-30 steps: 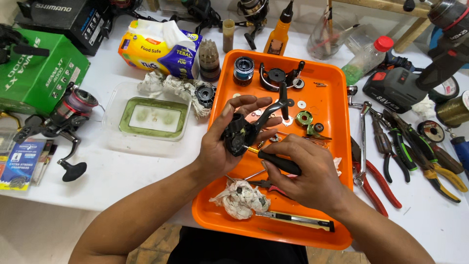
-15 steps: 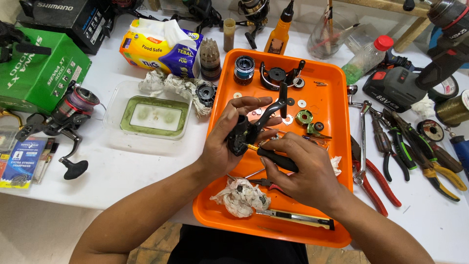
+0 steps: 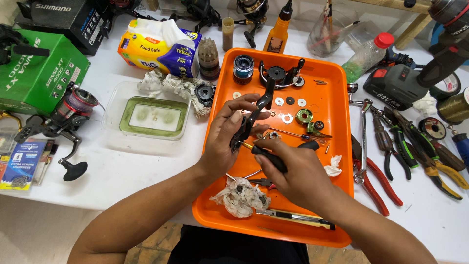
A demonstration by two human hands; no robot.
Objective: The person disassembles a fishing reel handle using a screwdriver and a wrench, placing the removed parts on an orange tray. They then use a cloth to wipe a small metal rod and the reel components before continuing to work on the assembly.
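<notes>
Over the orange tray (image 3: 337, 78), a black reel body (image 3: 250, 121) is gripped in the left hand (image 3: 225, 142), fingers curled around it and the thumb pressed along its side. It is held just above the tray's middle, with its slim black arm pointing up and away toward the far end. A black-handled screwdriver (image 3: 268, 155) is clasped in the right hand (image 3: 293, 171), fingers wrapped tight about the handle, and its yellow-collared tip is set against the lower side of the reel body. The two hands are kept close together, almost touching.

On the tray floor beyond the hands, small washers (image 3: 290, 101) and a green gear (image 3: 304, 116) are laid out, well apart from the reel body. A blue spool (image 3: 243, 67) is stood at the tray's far left corner, with a black rotor part (image 3: 279, 76) just beside it. Near the tray's front edge, a crumpled, dirty rag (image 3: 240, 197) is seen just below the left wrist, and a utility knife (image 3: 295, 217) is laid along the front rim.

Left of the tray, a clear plastic tub (image 3: 146, 120) with a green inset is placed on the white table (image 3: 122, 171), and a complete fishing reel (image 3: 63, 122) is laid further left. To the right of the tray, red-handled pliers (image 3: 376, 181) and other hand tools are spread out.
</notes>
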